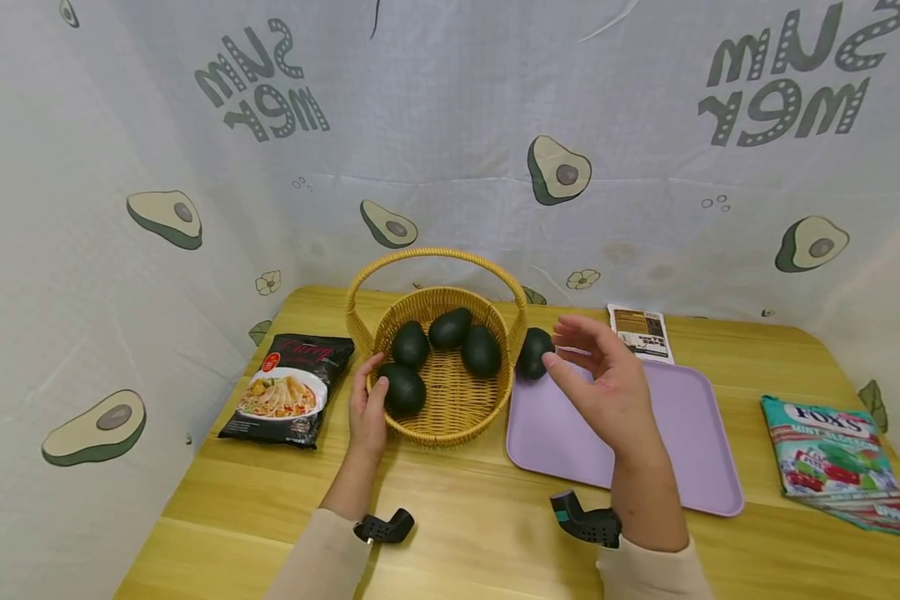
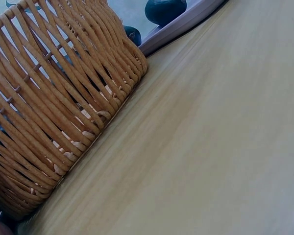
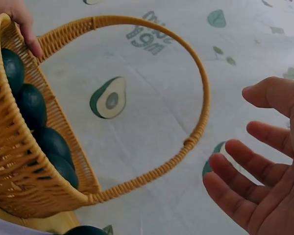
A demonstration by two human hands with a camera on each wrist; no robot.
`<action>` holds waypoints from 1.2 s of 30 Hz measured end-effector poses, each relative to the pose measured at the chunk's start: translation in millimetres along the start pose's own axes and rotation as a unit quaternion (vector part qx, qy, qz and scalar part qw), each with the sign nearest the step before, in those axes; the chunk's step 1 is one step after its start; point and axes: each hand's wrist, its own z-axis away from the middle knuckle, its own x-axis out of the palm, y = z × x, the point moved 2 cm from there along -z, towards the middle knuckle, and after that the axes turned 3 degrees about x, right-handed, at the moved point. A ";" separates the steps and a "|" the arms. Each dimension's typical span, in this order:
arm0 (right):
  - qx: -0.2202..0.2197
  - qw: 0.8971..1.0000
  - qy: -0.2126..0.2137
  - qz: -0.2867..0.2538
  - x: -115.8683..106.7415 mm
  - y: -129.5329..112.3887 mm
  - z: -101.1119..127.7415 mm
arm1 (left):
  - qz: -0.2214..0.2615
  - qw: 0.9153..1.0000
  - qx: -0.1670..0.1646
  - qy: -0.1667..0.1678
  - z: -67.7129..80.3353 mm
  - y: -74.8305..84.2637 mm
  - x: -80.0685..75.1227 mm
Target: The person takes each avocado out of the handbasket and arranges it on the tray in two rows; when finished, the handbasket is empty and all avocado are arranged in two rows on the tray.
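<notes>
— While you sit before this wooden table [image 1: 450,517], may I ask how your left hand [image 1: 367,408] is placed?

— Your fingers and thumb are clamped on the left rim of the yellow wicker basket [image 1: 450,404], and your thumb is just beside the nearest of the four dark green avocados [image 1: 482,352] inside it. The arched handle [image 1: 437,252] stands upright.

— And your right hand [image 1: 607,383]?

— It is raised above the lilac tray [image 1: 570,450], the thumb well apart from the fingers, which are loosely bent (in your right wrist view you see small gaps between them). Near your fingertips, a fifth avocado [image 1: 534,354] lies outside the basket, at the far left corner of the tray.

— What else lies around you?

— To the left of the basket you have a black noodle packet [image 1: 288,392]; behind the tray, a small brown and white packet [image 1: 641,333]; at far right, a turquoise FOX'S candy bag [image 1: 836,462]. Behind everything hangs a pale cloth [image 1: 450,125] with printed avocado halves.
</notes>
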 end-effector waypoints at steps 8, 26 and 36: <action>0.009 0.996 -0.088 0.007 41.2 7.0 1.2 | 0.003 1.000 0.001 -0.004 0.4 1.2 -0.3; 0.091 0.973 -0.211 -0.012 107.6 26.6 8.4 | -0.001 1.000 0.009 -0.004 -0.2 -1.4 -1.2; 0.060 0.959 -0.255 0.113 139.2 34.8 1.5 | -0.006 1.000 0.011 -0.014 -0.7 -1.7 -2.2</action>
